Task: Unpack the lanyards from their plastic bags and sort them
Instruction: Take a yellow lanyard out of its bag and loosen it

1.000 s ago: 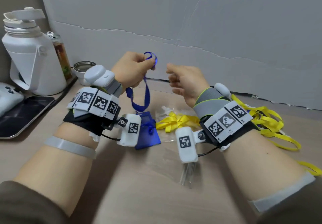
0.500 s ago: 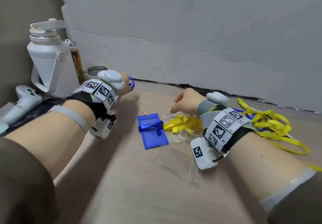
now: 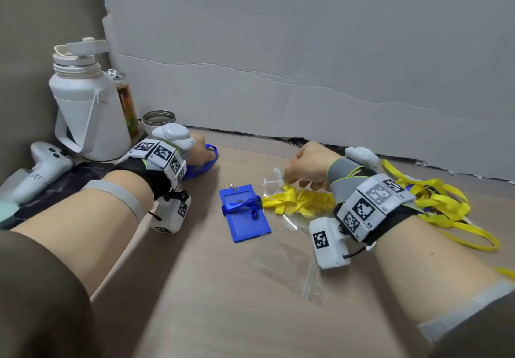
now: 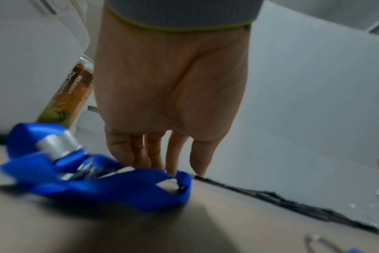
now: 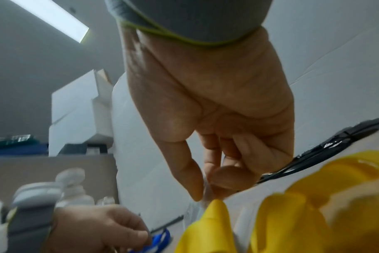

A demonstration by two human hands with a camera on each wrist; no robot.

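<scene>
My left hand (image 3: pixel 201 150) is down at the table's back left, fingers on a blue lanyard (image 3: pixel 207 165) that lies bunched on the surface. In the left wrist view its fingertips (image 4: pixel 171 168) reach down into the blue lanyard (image 4: pixel 119 186) beside its metal clip. My right hand (image 3: pixel 289 180) pinches the top edge of a clear plastic bag (image 3: pixel 274 180) that holds a folded yellow lanyard (image 3: pixel 301 203). The right wrist view shows thumb and forefinger (image 5: pixel 194 184) closed on that edge above the yellow lanyard (image 5: pixel 292 214). A blue card holder (image 3: pixel 246 218) wrapped in blue strap lies between my hands.
An empty clear bag (image 3: pixel 284 263) lies near my right wrist. Loose yellow lanyards (image 3: pixel 446 204) are piled at the right. A white jug (image 3: pixel 83 106), a can (image 3: pixel 126 104), a round tin (image 3: pixel 158 119) and a white controller (image 3: pixel 41 168) crowd the back left. A grey board (image 3: pixel 306 65) walls the back.
My left hand brought the blue lanyard from mid-air down to the table's back left. My right hand dropped to the bagged yellow lanyard and pinched its edge.
</scene>
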